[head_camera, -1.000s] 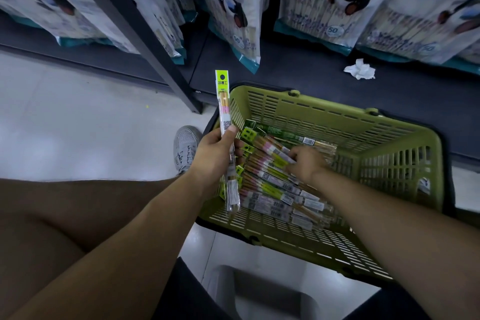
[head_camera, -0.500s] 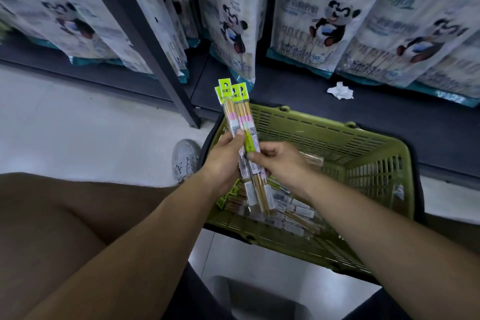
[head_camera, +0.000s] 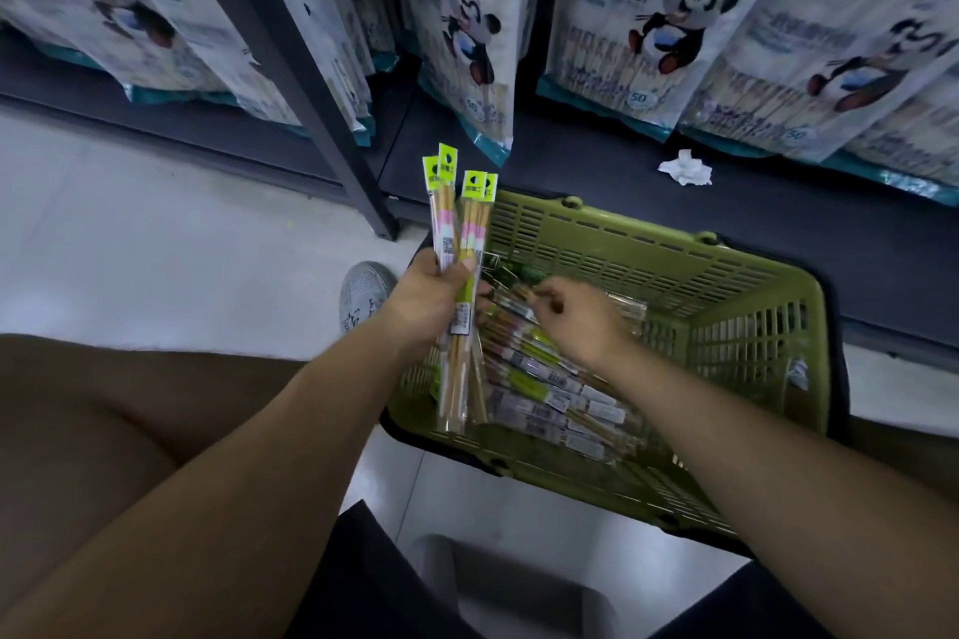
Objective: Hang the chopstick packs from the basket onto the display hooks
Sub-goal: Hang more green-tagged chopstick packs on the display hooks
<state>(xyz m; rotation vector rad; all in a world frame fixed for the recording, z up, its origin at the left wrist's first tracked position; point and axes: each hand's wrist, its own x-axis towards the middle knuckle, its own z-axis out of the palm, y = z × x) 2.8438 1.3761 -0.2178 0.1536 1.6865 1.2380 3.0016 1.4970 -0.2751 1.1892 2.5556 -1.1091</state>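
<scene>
I count at least four chopstick packs [head_camera: 469, 234] fanned upright in the left hand [head_camera: 436, 298], which grips them around their middles. Each is a slim clear sleeve with a lime-green header card at the top carrying a dark round mark. Inside are pale wooden sticks, with pink and white bands near the upper end and a barcode label lower down. Their lower ends hang over the near left corner of the basket [head_camera: 648, 236], a green slatted plastic one standing on the floor against the shelf base. A loose pile [head_camera: 550, 387] of the same packs lies flat across its bottom, mostly angled diagonally, labels facing up.
</scene>
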